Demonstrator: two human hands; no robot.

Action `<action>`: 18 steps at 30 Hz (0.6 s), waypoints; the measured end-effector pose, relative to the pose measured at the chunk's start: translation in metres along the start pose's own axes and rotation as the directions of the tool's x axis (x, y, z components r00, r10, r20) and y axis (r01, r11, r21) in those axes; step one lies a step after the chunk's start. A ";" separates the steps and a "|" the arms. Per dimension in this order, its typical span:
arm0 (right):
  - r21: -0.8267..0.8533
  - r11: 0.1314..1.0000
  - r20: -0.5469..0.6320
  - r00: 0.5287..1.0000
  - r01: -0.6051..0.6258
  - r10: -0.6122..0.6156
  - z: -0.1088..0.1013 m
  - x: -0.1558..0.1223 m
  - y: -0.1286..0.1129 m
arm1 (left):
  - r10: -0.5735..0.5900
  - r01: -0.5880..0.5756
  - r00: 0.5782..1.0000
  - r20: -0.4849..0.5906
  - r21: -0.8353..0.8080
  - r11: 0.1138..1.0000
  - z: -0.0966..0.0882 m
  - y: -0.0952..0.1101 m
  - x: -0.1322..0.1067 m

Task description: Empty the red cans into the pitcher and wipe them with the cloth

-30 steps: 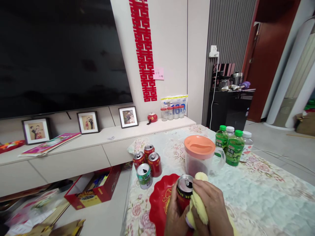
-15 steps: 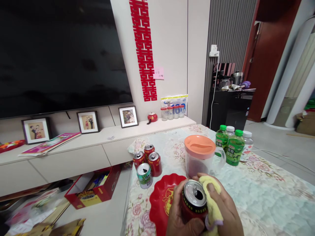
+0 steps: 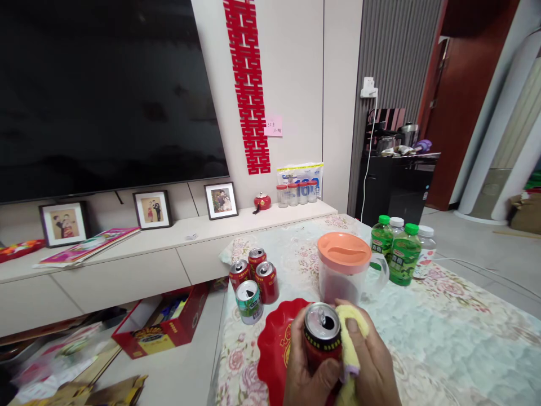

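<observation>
My left hand point(image 3: 302, 369) is wrapped round a dark red drink can point(image 3: 322, 344), held upright with its opened top facing me. My right hand point(image 3: 372, 361) grips a yellow cloth point(image 3: 350, 338) with a pale purple edge and presses it against the can's right side. Below the can lies a red scalloped plate point(image 3: 270, 344) with a gold print, partly hidden by my left hand. Just behind my hands stands a clear pitcher point(image 3: 338, 282) with an orange lid. To the left are several cans, among them a green-and-white can point(image 3: 249, 304) and a red can point(image 3: 267, 285).
Several bottles, including a green bottle point(image 3: 404, 256), stand at the table's right rear. A floral cloth point(image 3: 456, 332) covers the table. Beyond it runs a low white cabinet point(image 3: 127, 282) with framed photos and jars. A red box point(image 3: 169, 327) sits on the floor at left.
Both hands have moved slightly left with the can and the yellow cloth. The can now stands more upright. The things on the table have stayed in place.
</observation>
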State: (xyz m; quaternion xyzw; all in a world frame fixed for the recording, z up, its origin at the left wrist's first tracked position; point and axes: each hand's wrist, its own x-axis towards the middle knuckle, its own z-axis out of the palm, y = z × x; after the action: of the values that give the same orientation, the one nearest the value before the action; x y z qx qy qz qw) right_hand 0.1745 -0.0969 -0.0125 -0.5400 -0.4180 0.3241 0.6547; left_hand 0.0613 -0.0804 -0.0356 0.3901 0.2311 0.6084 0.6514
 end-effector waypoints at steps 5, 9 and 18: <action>-0.165 0.966 0.020 0.979 0.201 -0.201 0.009 -0.005 0.013 | -0.005 0.006 0.993 -0.114 0.003 1.000 -0.008 -0.004 0.002; -0.242 0.910 0.042 0.941 0.337 -0.337 0.017 -0.004 0.008 | -0.016 0.013 0.990 -0.137 -0.028 1.000 -0.010 -0.003 0.004; -0.300 0.862 0.151 0.913 0.408 -0.380 0.016 0.003 0.009 | -0.025 -0.012 0.991 -0.135 -0.265 0.964 0.006 0.013 0.003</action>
State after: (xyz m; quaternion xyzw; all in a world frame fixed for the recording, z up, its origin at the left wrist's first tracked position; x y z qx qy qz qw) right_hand 0.1620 -0.0858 -0.0194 -0.5289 -0.5949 0.1330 0.5905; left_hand 0.0586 -0.0793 -0.0209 0.2559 0.1932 0.6570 0.6823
